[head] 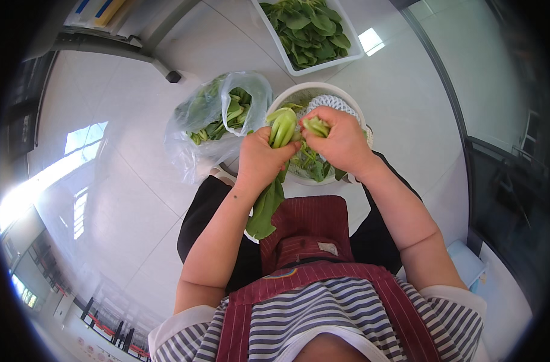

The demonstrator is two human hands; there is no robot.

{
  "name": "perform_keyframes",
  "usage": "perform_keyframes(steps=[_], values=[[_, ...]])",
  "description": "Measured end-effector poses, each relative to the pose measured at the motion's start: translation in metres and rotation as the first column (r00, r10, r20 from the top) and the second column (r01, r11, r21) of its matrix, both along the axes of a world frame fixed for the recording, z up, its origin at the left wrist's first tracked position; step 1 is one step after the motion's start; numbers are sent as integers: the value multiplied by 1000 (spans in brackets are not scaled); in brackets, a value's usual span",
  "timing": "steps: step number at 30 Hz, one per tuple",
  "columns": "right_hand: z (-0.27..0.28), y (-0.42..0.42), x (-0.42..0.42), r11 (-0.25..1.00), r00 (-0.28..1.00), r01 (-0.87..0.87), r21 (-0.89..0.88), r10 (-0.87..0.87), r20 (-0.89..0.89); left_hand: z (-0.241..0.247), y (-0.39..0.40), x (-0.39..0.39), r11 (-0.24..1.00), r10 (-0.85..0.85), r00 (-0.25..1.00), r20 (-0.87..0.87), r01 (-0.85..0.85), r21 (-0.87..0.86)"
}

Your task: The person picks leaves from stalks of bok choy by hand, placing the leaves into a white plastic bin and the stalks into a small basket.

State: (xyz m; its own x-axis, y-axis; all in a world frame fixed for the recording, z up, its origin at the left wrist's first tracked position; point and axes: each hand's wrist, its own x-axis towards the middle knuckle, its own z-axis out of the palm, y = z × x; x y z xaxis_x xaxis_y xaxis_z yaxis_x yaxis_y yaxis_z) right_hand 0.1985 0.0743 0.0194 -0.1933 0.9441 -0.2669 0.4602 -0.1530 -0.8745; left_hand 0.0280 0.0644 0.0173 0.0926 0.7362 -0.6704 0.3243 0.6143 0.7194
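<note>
My left hand [267, 156] grips a head of bok choy [284, 124], its pale green stalks up and its dark leaves hanging below my wrist. Close beside it, my right hand [340, 138] is closed on a few pale green stalks [316, 126]. Both hands are above a round white basket [282, 97], which holds loose leaf scraps [309, 160] and white foam netting [331, 103]. Left of the basket lies a clear plastic bag [252, 92] with more bok choy [236, 111] showing through its mouth. My hands and forearms cover part of the basket.
Beyond the basket, a white rectangular bin [356, 47] holds many leafy greens [306, 31]. A grey table leg with a black foot [172, 76] stands at upper left. Along the right runs a dark-framed glass panel [505, 190]. The floor [135, 158] is pale tile.
</note>
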Motion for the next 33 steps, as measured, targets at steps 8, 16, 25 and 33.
perform_keyframes(steps=[8,16,25,33], values=[[-2,1,-1,991,999,-27,-134,31,30,-16,-4,-7,977,-118,988,-96,133,166],[-7,1,-2,955,997,-37,-293,14,-80,-3,-1,-10,968,-205,977,-57,211,134],[-15,-4,-3,931,982,31,-364,-96,-162,0,2,-12,988,-153,980,126,156,-15],[0,11,8,864,970,185,-468,-237,-53,-4,9,-18,986,149,928,341,-115,-119]])
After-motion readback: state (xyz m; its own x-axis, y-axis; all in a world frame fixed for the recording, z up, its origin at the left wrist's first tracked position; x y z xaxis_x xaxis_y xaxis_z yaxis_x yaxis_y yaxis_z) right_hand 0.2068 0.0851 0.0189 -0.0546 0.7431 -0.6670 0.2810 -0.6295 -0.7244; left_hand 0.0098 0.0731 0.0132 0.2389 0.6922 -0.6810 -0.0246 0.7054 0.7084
